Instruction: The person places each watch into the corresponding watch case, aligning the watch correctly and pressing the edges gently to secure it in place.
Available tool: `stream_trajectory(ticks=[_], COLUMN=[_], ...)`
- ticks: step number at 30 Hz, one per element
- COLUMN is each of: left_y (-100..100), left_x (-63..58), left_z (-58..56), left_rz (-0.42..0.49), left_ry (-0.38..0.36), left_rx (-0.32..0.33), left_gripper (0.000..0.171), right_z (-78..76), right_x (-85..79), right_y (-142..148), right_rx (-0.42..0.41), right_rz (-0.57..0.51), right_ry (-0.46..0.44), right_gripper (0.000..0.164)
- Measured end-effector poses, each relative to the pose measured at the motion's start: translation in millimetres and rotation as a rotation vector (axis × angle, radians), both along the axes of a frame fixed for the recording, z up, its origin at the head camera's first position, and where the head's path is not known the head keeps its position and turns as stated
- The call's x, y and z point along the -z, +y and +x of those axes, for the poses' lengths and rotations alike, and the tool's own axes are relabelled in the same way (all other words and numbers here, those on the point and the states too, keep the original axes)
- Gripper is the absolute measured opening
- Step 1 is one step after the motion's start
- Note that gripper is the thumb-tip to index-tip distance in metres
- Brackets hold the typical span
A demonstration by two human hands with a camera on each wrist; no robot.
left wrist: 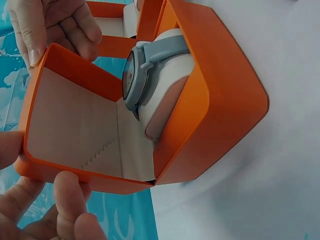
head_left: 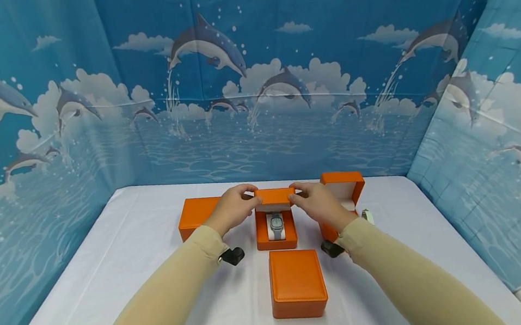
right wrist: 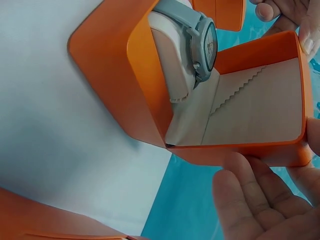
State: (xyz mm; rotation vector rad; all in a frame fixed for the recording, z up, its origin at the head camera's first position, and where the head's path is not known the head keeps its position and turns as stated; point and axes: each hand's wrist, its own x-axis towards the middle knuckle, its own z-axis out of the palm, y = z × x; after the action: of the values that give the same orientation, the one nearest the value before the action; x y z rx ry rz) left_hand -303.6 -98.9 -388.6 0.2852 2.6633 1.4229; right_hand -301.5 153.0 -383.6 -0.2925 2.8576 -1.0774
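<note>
With our 2 hands we are holding up the lid (head_left: 275,195) of an orange watch box (head_left: 277,243). Our left hand (head_left: 235,205) is pinching the lid's left side between thumb and fingers; our right hand (head_left: 317,203) is gripping the right side in the same manner, the 2 hands standing apart with the lid between them. The box is resting on the white-covered worktop (head_left: 107,270), its lid standing raised on the hinge and showing a pale lining (left wrist: 75,115) with a zigzag edge running across it. Inside, a wristwatch (head_left: 276,224) is lying face out, its grey-blue strap wrapping round a white cushion (left wrist: 172,80), its case looking squarish with rounded corners. Nearer to us, a closed orange box (head_left: 298,284) is sitting. Our right hand and forearm are partly covering an open box (head_left: 342,176); another orange box (head_left: 198,212) is sitting beside our left hand. A dolphin-print curtain (head_left: 278,143) is hanging behind.
</note>
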Motion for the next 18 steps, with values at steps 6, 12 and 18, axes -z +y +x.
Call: stream_trajectory(ticks=[6, 12, 18], left_y=[-1.3, -1.8, -2.6], left_x=[2.2, 2.7, 3.2], left_z=[1.6, 3.0, 3.9], left_rz=[0.008, 0.022, 0.033], left_ry=[0.007, -0.004, -0.015], left_rx=[0.007, 0.000, -0.003], left_gripper=[0.046, 0.044, 0.043], right_z=[1.8, 4.7, 7.9], right_x=[3.4, 5.7, 6.5], right_y=[-0.2, 0.2, 0.6], right_rx=[-0.005, 0.001, 0.005], right_rz=[0.012, 0.015, 0.004], right_ry=[0.032, 0.061, 0.052], right_gripper=[0.054, 0.050, 0.050])
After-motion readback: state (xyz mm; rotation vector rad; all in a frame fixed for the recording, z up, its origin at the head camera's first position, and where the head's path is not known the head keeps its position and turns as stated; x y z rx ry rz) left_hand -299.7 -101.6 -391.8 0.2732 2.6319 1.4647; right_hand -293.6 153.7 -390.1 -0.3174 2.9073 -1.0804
